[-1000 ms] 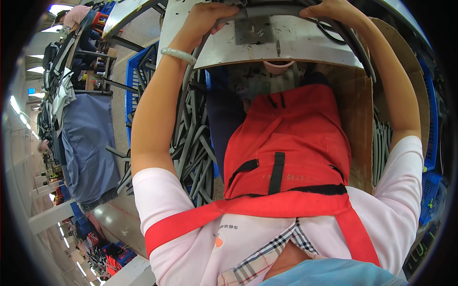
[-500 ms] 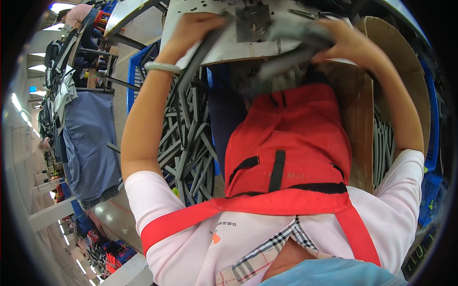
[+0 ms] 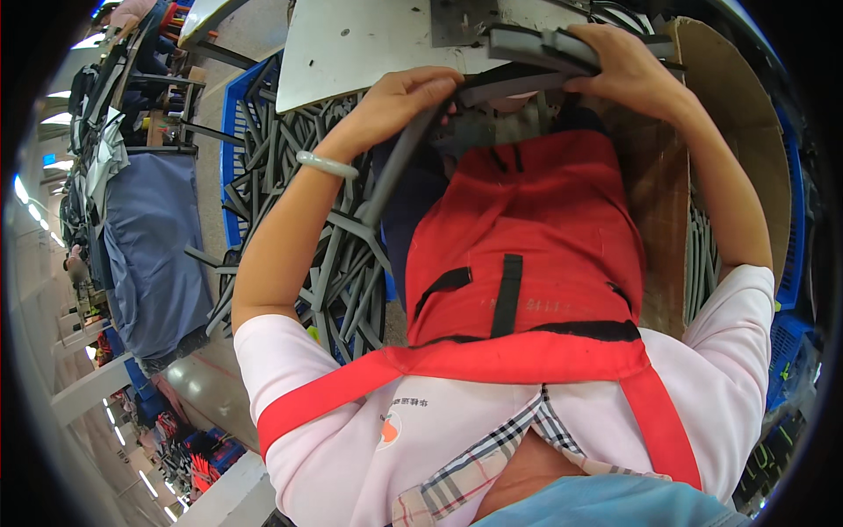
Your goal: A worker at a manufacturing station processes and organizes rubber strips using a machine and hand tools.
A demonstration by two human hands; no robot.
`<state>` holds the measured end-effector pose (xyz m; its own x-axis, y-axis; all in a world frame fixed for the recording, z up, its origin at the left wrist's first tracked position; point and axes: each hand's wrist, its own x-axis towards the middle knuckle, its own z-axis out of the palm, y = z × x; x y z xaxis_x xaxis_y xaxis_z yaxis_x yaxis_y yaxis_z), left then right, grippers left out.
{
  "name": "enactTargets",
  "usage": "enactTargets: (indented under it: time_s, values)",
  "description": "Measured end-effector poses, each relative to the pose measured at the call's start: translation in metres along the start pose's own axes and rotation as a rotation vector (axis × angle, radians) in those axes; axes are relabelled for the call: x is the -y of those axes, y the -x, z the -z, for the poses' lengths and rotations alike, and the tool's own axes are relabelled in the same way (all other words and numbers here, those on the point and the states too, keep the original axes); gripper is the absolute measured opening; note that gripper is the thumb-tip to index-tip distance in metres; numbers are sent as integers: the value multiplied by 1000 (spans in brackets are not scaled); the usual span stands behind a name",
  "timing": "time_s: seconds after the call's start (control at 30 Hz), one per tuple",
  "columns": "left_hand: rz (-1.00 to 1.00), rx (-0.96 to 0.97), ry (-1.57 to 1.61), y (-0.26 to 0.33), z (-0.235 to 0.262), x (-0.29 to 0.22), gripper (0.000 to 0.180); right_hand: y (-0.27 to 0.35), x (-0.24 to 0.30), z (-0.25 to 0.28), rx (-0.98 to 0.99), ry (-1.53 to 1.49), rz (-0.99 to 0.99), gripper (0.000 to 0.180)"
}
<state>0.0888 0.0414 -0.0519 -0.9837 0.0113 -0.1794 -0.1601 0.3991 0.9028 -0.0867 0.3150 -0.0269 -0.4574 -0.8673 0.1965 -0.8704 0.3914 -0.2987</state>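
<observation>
My left hand grips a long dark grey strip that slants down toward my lap from the edge of the grey work table. A pale bangle sits on that wrist. My right hand is closed on a bundle of grey strips lying across the table's near edge. A red apron covers my lap below both hands.
A blue crate full of several loose grey strips stands at my left. A brown cardboard box wall rises at my right, with more strips beside it. A blue-covered table lies far left.
Both hands have come back from the far part of the table to its near edge. The left hand now draws one strip down toward the lap; the right holds a bundle.
</observation>
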Motion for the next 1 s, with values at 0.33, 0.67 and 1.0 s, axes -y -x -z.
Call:
enactTargets:
  time_s: [0.33,0.67,1.0]
  values:
    - [-470,-122,-473,-23,-20,-4,34,3,-14,32,24,79,-116,74]
    - [-99,-146,1,-45,21,-53,28,-15,-3,74,191,-268,-374,52]
    - [-180,-273,23,-70,46,-38,32,-41,-14,72,132,-339,-337,40]
